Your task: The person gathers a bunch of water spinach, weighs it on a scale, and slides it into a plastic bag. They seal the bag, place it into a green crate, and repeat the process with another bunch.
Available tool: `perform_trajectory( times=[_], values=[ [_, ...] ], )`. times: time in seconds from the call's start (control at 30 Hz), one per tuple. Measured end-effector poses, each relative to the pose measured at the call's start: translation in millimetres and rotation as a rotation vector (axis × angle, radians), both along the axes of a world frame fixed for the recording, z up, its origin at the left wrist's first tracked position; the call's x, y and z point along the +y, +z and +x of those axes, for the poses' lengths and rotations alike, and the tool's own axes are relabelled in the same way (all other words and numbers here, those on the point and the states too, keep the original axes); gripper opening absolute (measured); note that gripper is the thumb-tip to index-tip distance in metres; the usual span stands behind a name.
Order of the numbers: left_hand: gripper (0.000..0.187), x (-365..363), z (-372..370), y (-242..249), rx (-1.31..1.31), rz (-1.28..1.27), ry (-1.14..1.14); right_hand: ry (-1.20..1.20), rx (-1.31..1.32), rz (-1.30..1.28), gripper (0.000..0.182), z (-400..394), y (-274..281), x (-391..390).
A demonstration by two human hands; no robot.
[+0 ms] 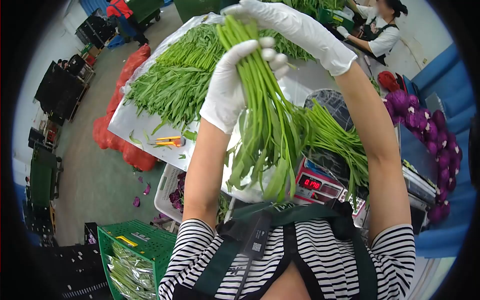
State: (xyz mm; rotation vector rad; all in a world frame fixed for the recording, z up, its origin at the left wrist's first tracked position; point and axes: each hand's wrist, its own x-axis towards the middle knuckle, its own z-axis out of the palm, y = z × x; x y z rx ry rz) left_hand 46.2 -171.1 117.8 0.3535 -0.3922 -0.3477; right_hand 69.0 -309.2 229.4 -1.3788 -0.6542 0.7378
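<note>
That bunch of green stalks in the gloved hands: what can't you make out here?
- Head view: stalk ends of the bunch hidden inside the left hand and right hand.
- Scale: part of the platform covered by hanging leaves; display digits too small.
- Green crate: cut off by the dark lens edge.

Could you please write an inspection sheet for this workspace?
Surface: white table, partly covered with greens.
Job's things: bunch of green stalks held up, leaves hanging down.
Clutter: pile of greens; yellow scissors; digital scale with more stalks on it.
Hands: left hand gloved, gripping the bunch; right hand gloved, at the stalk ends.
Cables: nothing seen.
Surroundings: green crate; red mesh sacks; purple cabbages; another person beyond.
</note>
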Motion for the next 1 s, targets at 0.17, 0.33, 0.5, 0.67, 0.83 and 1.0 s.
perform_trajectory(
  times=[0.17, 0.33, 0.5, 0.67, 0.83, 1.0],
  values=[
    [0.011, 22.1, 8.8, 1.7, 0.089, -0.239, 0.046, -0.053, -0.524, 0.304, 0.040, 57.3, -40.8, -17.8],
    [0.010, 44.8, 22.9, -7.1, 0.133, -0.381, 0.152, -0.150, -0.323, -0.126, 0.063, 47.5, -74.4, -30.6],
    [0.011, 57.7, 36.1, -22.4, 0.191, -0.470, 0.241, -0.088, -0.193, -0.162, 0.064, 51.1, -95.0, -36.0],
    [0.012, 59.4, 39.4, -30.3, 0.252, -0.465, 0.300, -0.085, -0.199, -0.135, 0.066, 57.6, -94.8, -38.8],
    [0.009, 49.8, 45.2, -26.8, 0.205, -0.406, 0.289, -0.077, -0.202, -0.231, 0.062, 52.2, -92.3, -24.0],
    [0.013, -2.7, 42.2, 16.2, -0.166, 0.170, 0.640, -0.083, -0.491, -0.049, 0.075, 26.0, -92.4, -21.1]
  ],
)
